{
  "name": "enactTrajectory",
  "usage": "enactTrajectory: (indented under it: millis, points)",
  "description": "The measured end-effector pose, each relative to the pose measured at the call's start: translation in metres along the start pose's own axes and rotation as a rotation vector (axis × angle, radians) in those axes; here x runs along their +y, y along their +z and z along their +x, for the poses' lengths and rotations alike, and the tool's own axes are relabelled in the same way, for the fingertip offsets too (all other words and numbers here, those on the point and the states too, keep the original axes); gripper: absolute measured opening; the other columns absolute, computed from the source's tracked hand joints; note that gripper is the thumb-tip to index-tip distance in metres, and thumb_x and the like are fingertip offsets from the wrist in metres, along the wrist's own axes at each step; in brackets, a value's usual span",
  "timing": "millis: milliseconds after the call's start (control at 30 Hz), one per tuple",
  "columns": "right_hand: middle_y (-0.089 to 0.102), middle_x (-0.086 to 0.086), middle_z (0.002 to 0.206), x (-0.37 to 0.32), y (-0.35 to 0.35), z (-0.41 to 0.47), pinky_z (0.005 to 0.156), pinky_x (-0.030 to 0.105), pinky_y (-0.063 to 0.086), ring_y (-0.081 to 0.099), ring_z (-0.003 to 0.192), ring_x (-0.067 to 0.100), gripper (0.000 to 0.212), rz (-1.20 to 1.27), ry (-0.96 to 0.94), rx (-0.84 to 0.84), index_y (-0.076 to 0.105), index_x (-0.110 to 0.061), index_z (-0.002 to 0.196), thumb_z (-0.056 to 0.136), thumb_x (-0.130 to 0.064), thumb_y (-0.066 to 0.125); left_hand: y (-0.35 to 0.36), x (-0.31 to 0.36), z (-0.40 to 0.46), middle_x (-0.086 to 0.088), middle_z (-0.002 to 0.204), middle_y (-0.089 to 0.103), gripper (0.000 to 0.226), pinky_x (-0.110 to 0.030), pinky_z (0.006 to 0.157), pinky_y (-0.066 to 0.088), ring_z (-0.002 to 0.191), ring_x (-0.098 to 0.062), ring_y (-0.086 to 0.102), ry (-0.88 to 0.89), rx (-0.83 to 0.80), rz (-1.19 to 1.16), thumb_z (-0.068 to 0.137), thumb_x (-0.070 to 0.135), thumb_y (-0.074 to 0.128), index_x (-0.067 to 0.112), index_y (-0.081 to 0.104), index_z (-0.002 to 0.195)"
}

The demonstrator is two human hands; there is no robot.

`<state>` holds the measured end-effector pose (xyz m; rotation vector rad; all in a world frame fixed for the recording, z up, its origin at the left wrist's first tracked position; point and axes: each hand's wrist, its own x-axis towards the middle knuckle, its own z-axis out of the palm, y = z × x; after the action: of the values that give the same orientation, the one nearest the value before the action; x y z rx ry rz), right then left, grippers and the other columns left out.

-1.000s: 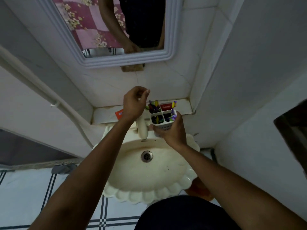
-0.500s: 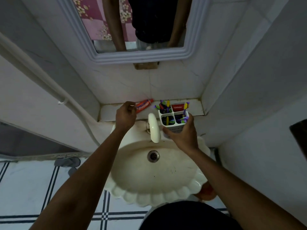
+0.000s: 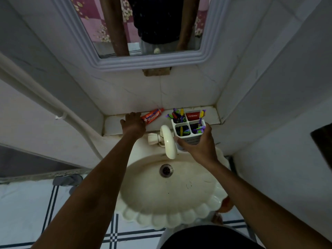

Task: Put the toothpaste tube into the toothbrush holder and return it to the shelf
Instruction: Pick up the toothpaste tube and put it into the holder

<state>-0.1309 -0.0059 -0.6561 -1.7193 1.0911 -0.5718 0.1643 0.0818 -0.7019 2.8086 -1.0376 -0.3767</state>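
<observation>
- Head view, looking down: the left hand [image 3: 133, 124] rests on the shelf [image 3: 115, 124] at centre frame, fingers curled over the near end of the red toothpaste tube [image 3: 152, 116]; whether they grip it or merely touch it cannot be told.
- That toothpaste tube lies flat on the shelf, angled up and right, its cap end toward the back wall.
- Right hand [image 3: 199, 146] is closed around the lower body of the white toothbrush holder [image 3: 188, 127], held upright just right of the tap [image 3: 168, 141], at the shelf's front edge.
- Four compartments show in the holder: toothbrushes [image 3: 177, 115] stand in them, and a red Colgate tube [image 3: 193, 115] sits in the upper right one.
- Open shelf surface remains left of the left hand and right of the holder, up to the corner wall.
- Below both hands lies the cream basin [image 3: 172, 191].
</observation>
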Motion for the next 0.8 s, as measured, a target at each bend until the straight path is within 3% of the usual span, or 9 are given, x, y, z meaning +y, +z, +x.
enactTrajectory:
  millis: [200, 333, 400, 500, 600, 800]
  points:
    - [0.059, -0.017, 0.137, -0.002, -0.002, -0.001, 0.098, 0.022, 0.059, 0.066, 0.126, 0.007, 0.108, 0.029, -0.011, -0.023, 0.033, -0.042, 0.145, 0.064, -0.056, 0.104, -0.002, 0.000, -0.006, -0.019, 0.137, 0.054, 0.042, -0.053, 0.109, 0.040, 0.132, -0.040, 0.047, -0.031, 0.014, 0.132, 0.105, 0.040, 0.058, 0.011, 0.064, 0.134]
    - [0.060, -0.012, 0.140, 0.001, 0.003, 0.001, 0.100, 0.026, 0.059, 0.066, 0.128, 0.009, 0.113, 0.026, -0.023, -0.019, 0.035, -0.037, 0.149, 0.063, -0.059, 0.104, -0.012, -0.004, -0.011, -0.016, 0.145, 0.056, 0.049, -0.054, 0.114, 0.036, 0.139, -0.039, 0.045, -0.043, 0.001, 0.081, 0.103, 0.041, 0.060, 0.014, 0.057, 0.144]
    - [0.059, -0.020, 0.134, -0.006, -0.020, -0.025, 0.097, 0.019, 0.057, 0.065, 0.124, 0.003, 0.109, 0.076, -0.086, -0.050, 0.034, -0.042, 0.143, 0.062, -0.060, 0.104, -0.027, 0.005, -0.048, -0.019, 0.143, 0.056, 0.050, -0.056, 0.113, 0.036, 0.138, -0.041, 0.045, -0.061, 0.092, 0.126, 0.102, 0.042, 0.060, 0.013, 0.057, 0.143]
    - [0.054, -0.028, 0.130, -0.009, -0.013, -0.018, 0.087, 0.004, 0.051, 0.060, 0.120, -0.008, 0.107, 0.064, -0.070, -0.053, 0.032, -0.043, 0.141, 0.064, -0.053, 0.106, -0.037, 0.003, -0.046, -0.018, 0.127, 0.065, 0.034, -0.053, 0.105, 0.045, 0.124, -0.040, 0.056, -0.042, 0.123, 0.087, 0.101, 0.037, 0.061, 0.013, 0.069, 0.124]
    - [0.057, -0.016, 0.133, -0.009, -0.014, -0.017, 0.092, 0.012, 0.053, 0.063, 0.123, 0.005, 0.106, 0.067, -0.067, -0.052, 0.033, -0.042, 0.140, 0.064, -0.053, 0.106, -0.052, 0.017, -0.063, -0.009, 0.113, 0.075, 0.020, -0.040, 0.086, 0.058, 0.101, -0.032, 0.070, -0.002, 0.140, -0.180, 0.099, 0.029, 0.064, 0.018, 0.075, 0.111]
    - [0.060, -0.008, 0.141, 0.000, -0.035, -0.014, 0.101, 0.031, 0.060, 0.065, 0.128, 0.013, 0.112, 0.044, -0.091, -0.058, 0.038, -0.033, 0.147, 0.062, -0.061, 0.104, -0.091, 0.047, -0.100, -0.011, 0.106, 0.077, 0.019, -0.048, 0.077, 0.064, 0.088, -0.031, 0.072, 0.094, 0.375, -0.464, 0.104, 0.021, 0.058, 0.012, 0.072, 0.115]
